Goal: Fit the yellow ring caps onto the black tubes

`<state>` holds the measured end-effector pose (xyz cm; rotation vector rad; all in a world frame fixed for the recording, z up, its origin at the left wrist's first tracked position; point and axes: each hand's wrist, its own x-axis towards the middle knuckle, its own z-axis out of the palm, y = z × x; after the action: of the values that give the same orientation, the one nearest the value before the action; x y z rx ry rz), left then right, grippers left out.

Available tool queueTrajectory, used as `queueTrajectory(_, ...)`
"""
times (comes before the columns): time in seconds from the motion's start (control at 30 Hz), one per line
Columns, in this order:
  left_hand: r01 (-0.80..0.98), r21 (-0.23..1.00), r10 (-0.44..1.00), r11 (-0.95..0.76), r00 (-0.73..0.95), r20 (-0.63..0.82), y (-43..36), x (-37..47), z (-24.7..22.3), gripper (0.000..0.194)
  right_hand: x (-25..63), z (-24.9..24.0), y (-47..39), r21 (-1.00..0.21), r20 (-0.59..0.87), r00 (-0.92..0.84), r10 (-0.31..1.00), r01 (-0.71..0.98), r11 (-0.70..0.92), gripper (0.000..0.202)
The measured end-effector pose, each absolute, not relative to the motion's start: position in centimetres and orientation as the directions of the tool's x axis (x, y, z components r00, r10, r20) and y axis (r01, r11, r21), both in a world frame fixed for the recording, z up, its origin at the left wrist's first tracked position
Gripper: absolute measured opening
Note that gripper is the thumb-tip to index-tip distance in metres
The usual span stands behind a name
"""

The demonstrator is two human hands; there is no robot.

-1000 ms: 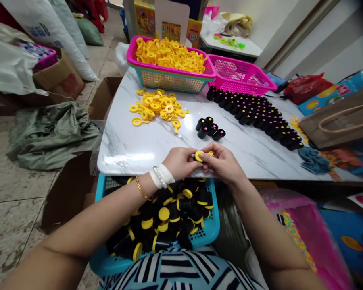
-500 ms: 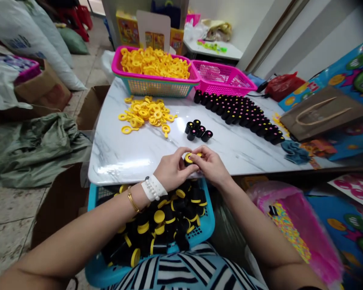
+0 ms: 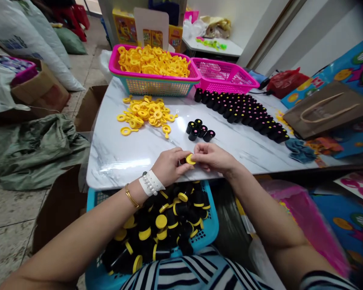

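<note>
Near the front edge of the marble-patterned table (image 3: 109, 165), my left hand (image 3: 171, 165) is closed around a black cylinder with a yellow cap (image 3: 190, 159). My right hand (image 3: 214, 158) touches the cap with its thumb, fingers curled. Just beyond my hands stand several small black cylinders (image 3: 193, 134) with yellow or pink dots. Loose yellow ring pieces (image 3: 148, 112) lie in a pile to the left. Below the table edge, a blue basket (image 3: 213, 225) holds many black cylinders with yellow caps (image 3: 161, 221).
At the table's back, a pink basket (image 3: 115, 60) is heaped with yellow pieces, beside another pink basket (image 3: 230, 86). Rows of black cylinders (image 3: 245, 108) reach right, towards a brown paper bag (image 3: 326, 112). A pink plastic-lined container (image 3: 317, 229) is at lower right.
My right hand has shifted right and its fingers have curled. The yellow cap now shows more fully between my hands. The view has tilted slightly.
</note>
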<state>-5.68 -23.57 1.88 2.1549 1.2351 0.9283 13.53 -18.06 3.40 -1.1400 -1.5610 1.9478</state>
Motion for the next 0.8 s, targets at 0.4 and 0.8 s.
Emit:
queueTrajectory(0.4,0.735,0.532,0.906,-0.42,0.369,0.206,-24.6,-4.4,1.7,0.023,13.1,3.9,-22.7,-0.872,-0.024,-0.451,0.892,0.445,0.202,0.026)
queueTrajectory(0.8,0.575,0.686,0.846,-0.445,0.521,0.112,-27.1,-5.0,4.3,0.03,18.7,-0.5,-34.2,-0.757,-0.382,-0.452,0.806,0.653,0.007,0.018)
